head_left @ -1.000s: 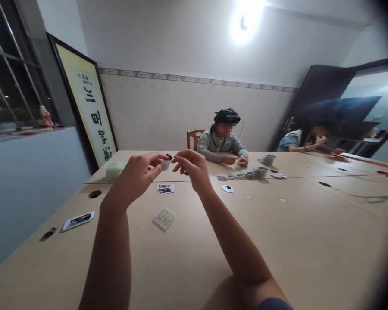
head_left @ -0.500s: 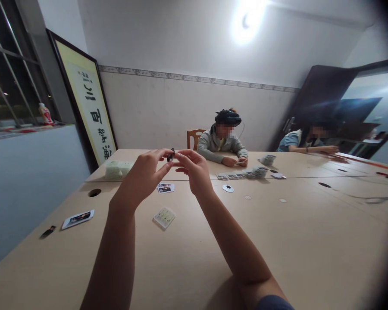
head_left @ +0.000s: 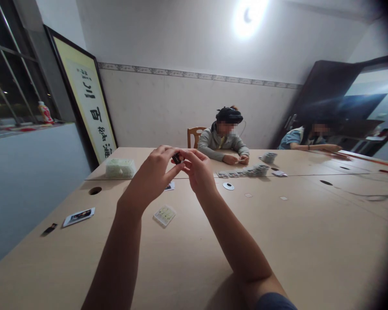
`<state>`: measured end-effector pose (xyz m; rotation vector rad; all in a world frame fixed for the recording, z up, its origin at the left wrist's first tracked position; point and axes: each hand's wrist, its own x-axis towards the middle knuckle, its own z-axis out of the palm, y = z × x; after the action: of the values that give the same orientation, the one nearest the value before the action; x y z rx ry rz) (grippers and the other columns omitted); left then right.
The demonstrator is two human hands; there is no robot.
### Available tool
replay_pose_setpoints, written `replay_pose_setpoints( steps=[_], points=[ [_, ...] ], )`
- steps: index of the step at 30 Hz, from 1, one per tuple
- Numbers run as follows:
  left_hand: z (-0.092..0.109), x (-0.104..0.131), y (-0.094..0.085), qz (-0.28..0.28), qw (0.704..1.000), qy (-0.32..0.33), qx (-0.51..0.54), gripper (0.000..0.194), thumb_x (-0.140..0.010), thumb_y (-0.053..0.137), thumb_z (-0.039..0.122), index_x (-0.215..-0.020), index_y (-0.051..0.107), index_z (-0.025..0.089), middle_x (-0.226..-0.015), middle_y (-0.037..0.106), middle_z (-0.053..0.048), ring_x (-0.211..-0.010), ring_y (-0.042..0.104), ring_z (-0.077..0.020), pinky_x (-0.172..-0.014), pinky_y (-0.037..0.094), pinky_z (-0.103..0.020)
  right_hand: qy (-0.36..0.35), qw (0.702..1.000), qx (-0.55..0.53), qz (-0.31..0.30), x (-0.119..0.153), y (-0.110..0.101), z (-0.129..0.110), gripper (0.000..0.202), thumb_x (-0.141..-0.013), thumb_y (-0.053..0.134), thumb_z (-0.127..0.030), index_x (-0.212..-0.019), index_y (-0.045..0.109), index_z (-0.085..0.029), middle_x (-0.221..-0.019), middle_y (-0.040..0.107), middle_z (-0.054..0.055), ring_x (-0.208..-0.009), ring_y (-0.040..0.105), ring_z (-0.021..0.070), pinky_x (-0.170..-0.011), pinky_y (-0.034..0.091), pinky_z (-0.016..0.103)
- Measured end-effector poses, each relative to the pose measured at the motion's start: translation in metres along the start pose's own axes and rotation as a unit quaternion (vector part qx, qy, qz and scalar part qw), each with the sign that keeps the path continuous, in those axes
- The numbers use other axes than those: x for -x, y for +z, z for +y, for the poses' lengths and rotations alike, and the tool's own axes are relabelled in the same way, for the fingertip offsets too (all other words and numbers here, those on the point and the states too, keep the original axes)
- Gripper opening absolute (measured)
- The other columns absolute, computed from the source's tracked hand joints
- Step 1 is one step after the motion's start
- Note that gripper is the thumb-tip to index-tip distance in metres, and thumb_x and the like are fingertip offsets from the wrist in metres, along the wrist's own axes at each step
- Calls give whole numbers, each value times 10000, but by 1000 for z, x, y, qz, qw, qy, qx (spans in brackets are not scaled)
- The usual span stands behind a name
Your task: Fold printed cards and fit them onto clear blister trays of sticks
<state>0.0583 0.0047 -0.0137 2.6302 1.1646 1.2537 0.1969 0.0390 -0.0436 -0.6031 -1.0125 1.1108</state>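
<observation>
A small, dark printed piece (head_left: 176, 159), thin and card-like, is held up over the table between both hands. My left hand (head_left: 157, 170) pinches it between thumb and fingers from the left. From the right, my right hand (head_left: 198, 170) grips its other side with the fingertips. Below them lies a flat clear plastic case (head_left: 164, 215) with pale green contents. Printed cards (head_left: 170, 186) show partly behind my left hand. Farther left are a white-edged picture card (head_left: 79, 217) and a small dark strip (head_left: 49, 229).
A stack of clear cases (head_left: 119, 168) stands at the back left, behind a round table hole (head_left: 95, 190). Opposite, a person (head_left: 224, 137) handles something small beside rows of cases (head_left: 258, 171). Another person (head_left: 305, 137) sits far right. A white ring (head_left: 228, 186) lies mid-table.
Both hands have shifted slightly right. The dark piece has turned, so more of its printed face shows. My left hand now covers more of the printed cards behind it.
</observation>
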Motion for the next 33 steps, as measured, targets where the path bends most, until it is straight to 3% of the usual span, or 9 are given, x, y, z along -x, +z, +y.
replay_pose_setpoints(
  steps=[10, 17, 24, 26, 27, 29, 31, 33],
  points=[
    [3, 3, -3, 7, 1000, 5, -22, 307, -959, 628, 251, -1251, 620, 158, -1282, 652, -106, -1204, 609, -236, -1045, 479, -396, -20, 999, -32, 15, 5, 3, -3, 159, -574, 810, -284, -590, 664, -223, -655, 681, -21, -611, 611, 114, -623, 470, 265],
    [5, 6, -3, 20, 1000, 11, -19, 353, -962, 630, 264, -1303, 572, 196, -1364, 589, -117, -1305, 548, -249, -1110, 435, -440, -54, 998, 9, 21, 6, 2, -2, 173, -661, 769, -356, -680, 642, -239, -689, 667, -7, -664, 623, 141, -660, 502, 296],
    [-4, 5, -1, 8, 999, -13, 40, 481, -920, 670, 357, -1364, 512, 264, -1398, 531, -108, -1253, 569, -267, -1066, 462, -439, -99, 989, 34, 104, -6, -15, -11, 185, -738, 696, -402, -769, 601, -246, -809, 689, 1, -701, 710, 150, -685, 520, 294],
    [-15, 1, 5, -50, 996, -66, 22, 421, -932, 631, 389, -1311, 527, 240, -1334, 568, -114, -1200, 587, -273, -1030, 472, -440, -116, 983, 4, 143, -8, -22, -19, 181, -740, 696, -387, -777, 590, -246, -809, 681, -12, -702, 725, 153, -689, 522, 294],
    [-22, -2, 11, -110, 988, -108, 7, 394, -934, 616, 396, -1278, 535, 220, -1306, 588, -120, -1168, 597, -274, -1001, 484, -432, -127, 979, -18, 158, -7, -25, -23, 178, -737, 702, -375, -786, 592, -245, -805, 676, -21, -697, 729, 152, -690, 522, 292],
    [-39, -7, 26, -268, 942, -201, -10, 403, -912, 634, 405, -1250, 552, 201, -1235, 634, -126, -1050, 637, -253, -871, 531, -373, -161, 969, -50, 178, -5, -31, -32, 170, -743, 711, -358, -808, 602, -245, -802, 670, -37, -685, 735, 145, -687, 521, 285],
    [-57, -11, 46, -359, 902, -238, -19, 393, -795, 783, 321, -1119, 632, 160, -1066, 693, -99, -905, 664, -222, -766, 546, -324, -206, 957, -59, 194, 1, -35, -42, 151, -766, 707, -348, -815, 609, -244, -812, 668, -44, -681, 738, 136, -683, 523, 276],
    [-74, -13, 65, -432, 858, -274, -36, 297, -864, 742, 309, -1079, 651, 126, -1001, 693, -73, -852, 671, -193, -750, 568, -343, -247, 945, -55, 206, 6, -38, -49, 131, -797, 692, -343, -808, 608, -244, -822, 666, -45, -684, 737, 131, -693, 532, 277]
  ],
)
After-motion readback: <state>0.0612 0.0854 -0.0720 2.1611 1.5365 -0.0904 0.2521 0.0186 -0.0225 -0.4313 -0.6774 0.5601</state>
